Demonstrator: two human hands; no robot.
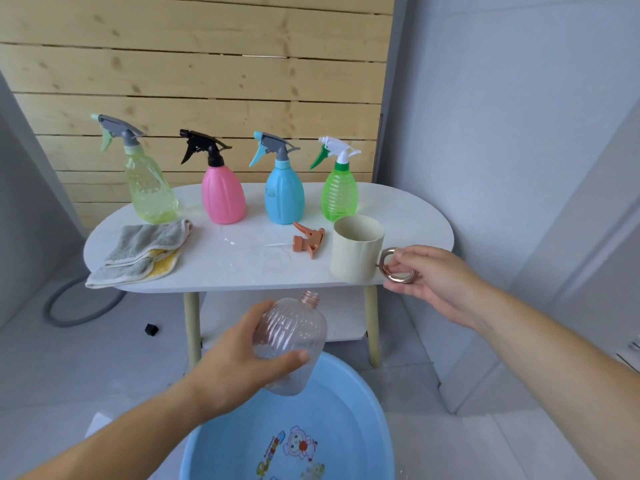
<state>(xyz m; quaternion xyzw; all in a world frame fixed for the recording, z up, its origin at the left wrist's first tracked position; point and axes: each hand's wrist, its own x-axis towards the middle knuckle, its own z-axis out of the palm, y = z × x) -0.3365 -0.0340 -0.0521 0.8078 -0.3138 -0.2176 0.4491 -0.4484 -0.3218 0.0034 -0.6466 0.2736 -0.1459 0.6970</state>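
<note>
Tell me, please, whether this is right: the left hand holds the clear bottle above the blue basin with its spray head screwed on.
Not quite. The head view shows the left hand holding the clear bottle above the blue basin with its neck bare; the spray head lies on the table.

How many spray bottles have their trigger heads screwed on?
4, in a row on the table: yellow-green bottle leftmost, then pink bottle, blue bottle, green bottle rightmost. None seems hidden.

Clear ribbed plastic bottle [290, 344]; matt cream mug [355, 249] with glossy metallic handle [394, 266].
</note>
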